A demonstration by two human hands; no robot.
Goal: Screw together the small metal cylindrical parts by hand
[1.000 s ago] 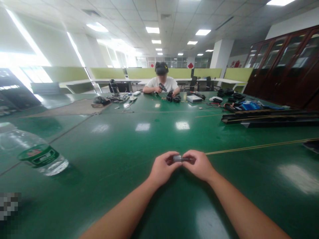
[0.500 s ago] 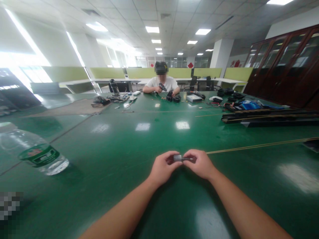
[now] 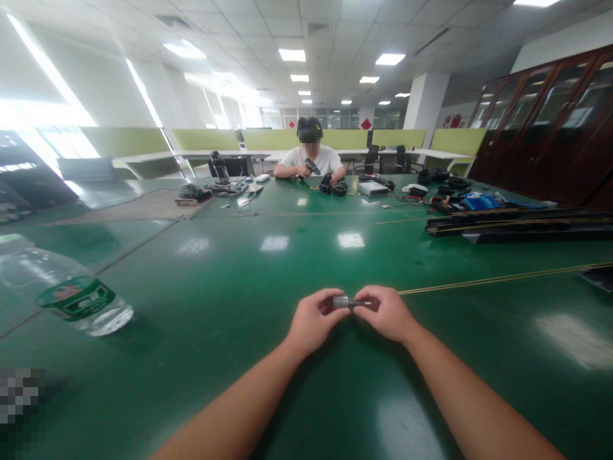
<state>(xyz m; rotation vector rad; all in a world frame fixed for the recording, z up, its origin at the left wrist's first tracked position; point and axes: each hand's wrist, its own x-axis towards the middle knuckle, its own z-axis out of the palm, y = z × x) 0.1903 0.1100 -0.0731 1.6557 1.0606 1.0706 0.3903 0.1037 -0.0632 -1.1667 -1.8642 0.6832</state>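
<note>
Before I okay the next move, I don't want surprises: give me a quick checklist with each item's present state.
1. Left hand holding the metal cylinder: ok.
2. Right hand holding the thin shaft: ok.
3. Shaft roughly in line with the cylinder: ok.
4. Joint between them secure: cannot tell, too small to see.
5. Bottle clear of both hands: ok, well off to the left.
6. Yellow strips clear of the right hand: cannot tell, their near end meets its outline.
</note>
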